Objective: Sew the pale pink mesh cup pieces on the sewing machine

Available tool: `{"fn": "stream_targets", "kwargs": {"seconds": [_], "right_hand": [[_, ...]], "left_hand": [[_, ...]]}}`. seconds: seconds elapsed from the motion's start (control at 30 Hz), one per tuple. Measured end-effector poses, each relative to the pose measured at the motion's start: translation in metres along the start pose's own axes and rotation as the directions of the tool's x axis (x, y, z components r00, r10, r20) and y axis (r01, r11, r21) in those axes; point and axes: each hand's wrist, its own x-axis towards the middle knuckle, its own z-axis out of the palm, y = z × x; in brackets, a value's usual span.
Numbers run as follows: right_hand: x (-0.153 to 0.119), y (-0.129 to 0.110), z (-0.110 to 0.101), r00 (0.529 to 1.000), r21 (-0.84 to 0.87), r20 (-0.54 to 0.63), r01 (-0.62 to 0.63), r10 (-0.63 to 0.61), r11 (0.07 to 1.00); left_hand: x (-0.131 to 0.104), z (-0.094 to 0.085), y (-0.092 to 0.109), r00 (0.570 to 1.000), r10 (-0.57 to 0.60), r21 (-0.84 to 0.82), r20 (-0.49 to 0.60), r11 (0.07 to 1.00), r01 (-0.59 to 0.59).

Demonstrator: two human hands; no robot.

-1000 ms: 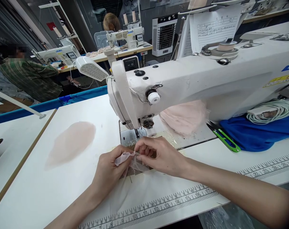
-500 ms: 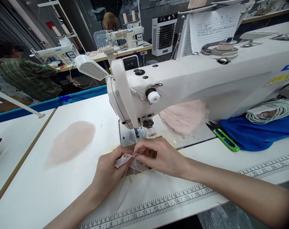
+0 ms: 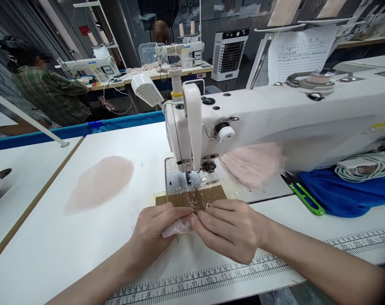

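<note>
My left hand (image 3: 154, 233) and my right hand (image 3: 230, 228) meet in front of the white sewing machine (image 3: 275, 118), both pinching a small folded piece of sheer pink mesh fabric (image 3: 176, 228). The fabric trails down over the white table (image 3: 52, 254) toward me. Just beyond my fingers lies a brown card strip (image 3: 192, 197) under shiny tape, below the presser foot and needle (image 3: 188, 177).
A flat pink mesh piece (image 3: 100, 182) lies to the left. A pile of pink mesh (image 3: 252, 163) sits under the machine arm, with green thread snips (image 3: 303, 197), blue cloth (image 3: 344, 195) and coiled white cord (image 3: 366, 165) at the right. A printed ruler (image 3: 211, 275) edges the table. A person in a plaid shirt (image 3: 49, 93) sits at back left.
Both hands have drawn back from the presser foot toward me, uncovering the brown strip. The fabric is more bunched between my fingers. The camera has shifted, moving the machine rightward in view.
</note>
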Motion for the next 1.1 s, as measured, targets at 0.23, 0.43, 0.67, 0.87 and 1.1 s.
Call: {"fn": "stream_targets", "kwargs": {"seconds": [0.23, 0.43, 0.67, 0.87, 1.1], "right_hand": [[0.001, -0.001, 0.001, 0.962, 0.226, 0.099, -0.271, 0.255, 0.935], [-0.003, -0.003, 0.021, 0.655, 0.268, 0.47, -0.744, 0.591, 0.612], [-0.002, 0.004, 0.03, 0.488, 0.027, 0.499, -0.835, 0.716, 0.55], [0.004, 0.008, 0.032, 0.454, 0.021, 0.476, -0.862, 0.754, 0.506], [-0.006, 0.011, 0.029, 0.566, -0.055, 0.413, -0.767, 0.714, 0.64]], "left_hand": [[0.0, -0.003, 0.011, 0.909, -0.363, -0.186, 0.203, 0.898, 0.4], [0.001, 0.007, -0.001, 0.818, -0.525, 0.303, 0.235, 0.839, 0.452], [-0.002, 0.01, 0.0, 0.991, -0.129, 0.571, 0.039, 0.816, 0.084], [-0.011, 0.012, 0.006, 0.962, 0.115, 0.611, 0.247, 0.752, -0.247], [-0.006, 0.012, 0.002, 0.964, 0.05, 0.575, 0.261, 0.794, -0.197]]}}
